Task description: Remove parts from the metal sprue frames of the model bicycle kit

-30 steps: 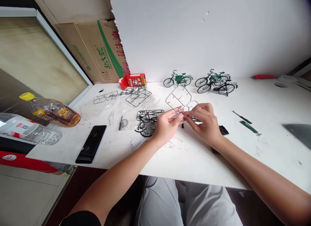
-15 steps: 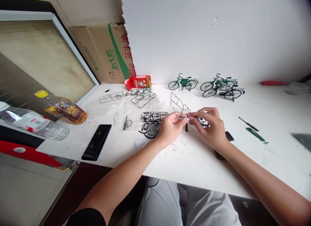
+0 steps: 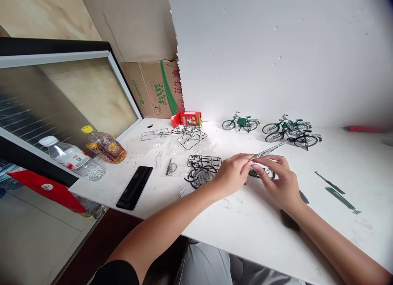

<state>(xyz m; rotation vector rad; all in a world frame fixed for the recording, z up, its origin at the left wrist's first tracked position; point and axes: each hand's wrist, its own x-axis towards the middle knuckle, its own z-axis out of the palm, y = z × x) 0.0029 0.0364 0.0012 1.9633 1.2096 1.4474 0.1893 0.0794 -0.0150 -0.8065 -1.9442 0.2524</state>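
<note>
My left hand (image 3: pixel 235 172) and my right hand (image 3: pixel 281 180) meet over the table, both pinching a thin grey plastic sprue frame (image 3: pixel 270 149). It is seen almost edge-on and slants up to the right. My fingertips hide its lower end. Below my right hand lies a partly covered black-and-silver piece (image 3: pixel 260 172), too hidden to name. Left of my left hand are black model bicycle parts, with spoked wheels (image 3: pixel 204 177) and a black sprue (image 3: pixel 210 159). Behind my hands stand a green model bicycle (image 3: pixel 241 123), another green bicycle (image 3: pixel 276 127) and a black bicycle (image 3: pixel 307 140).
Empty-looking black sprues (image 3: pixel 192 137) lie by a red box (image 3: pixel 190 118). A phone (image 3: pixel 135 187), a tea bottle (image 3: pixel 106 146) and a clear bottle (image 3: pixel 75 159) are at left. A thin dark tool (image 3: pixel 330 182) and a green strip-like tool (image 3: pixel 342 199) lie at right.
The grey sprue has turned from facing me, pointing up and left, to nearly edge-on, pointing up and right. My left wrist has turned over it. The whole view has shifted.
</note>
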